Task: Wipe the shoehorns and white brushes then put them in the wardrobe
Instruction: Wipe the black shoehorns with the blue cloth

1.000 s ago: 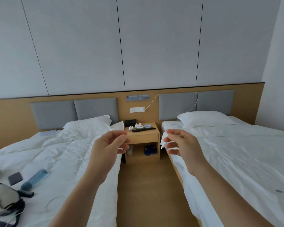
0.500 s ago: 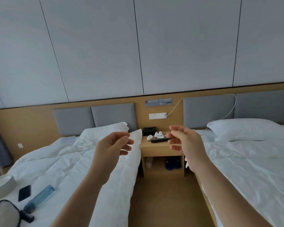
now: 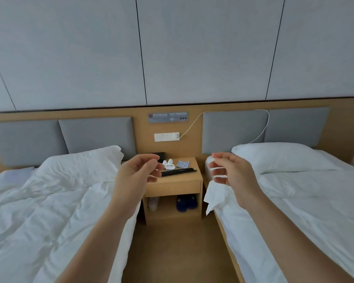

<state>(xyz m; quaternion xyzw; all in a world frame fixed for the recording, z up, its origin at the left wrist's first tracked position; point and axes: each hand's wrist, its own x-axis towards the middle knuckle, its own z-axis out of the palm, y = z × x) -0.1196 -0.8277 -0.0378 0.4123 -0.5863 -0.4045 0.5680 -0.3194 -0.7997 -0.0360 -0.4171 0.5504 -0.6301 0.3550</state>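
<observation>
Black shoehorns [image 3: 179,172] lie across the top of the wooden nightstand [image 3: 173,185] between two beds. Behind them stand white brushes [image 3: 168,164] and a blue-striped cloth [image 3: 182,164]. My left hand [image 3: 136,177] hovers in front of the nightstand's left side, fingers loosely curled, holding nothing. My right hand [image 3: 230,173] is raised to the right of the nightstand and grips a white tissue [image 3: 214,198], which hangs down below the palm. Both hands are short of the nightstand top.
A white-sheeted bed [image 3: 49,201] lies on the left and another bed [image 3: 294,190] with a pillow on the right. Blue slippers [image 3: 186,203] sit in the nightstand's lower shelf. A white cable [image 3: 260,133] runs from the wall socket. Wooden floor lies between the beds.
The view has closed in on the nightstand and centred on it. Both hands stay raised; the white tissue now hangs in plain view from my right hand.
</observation>
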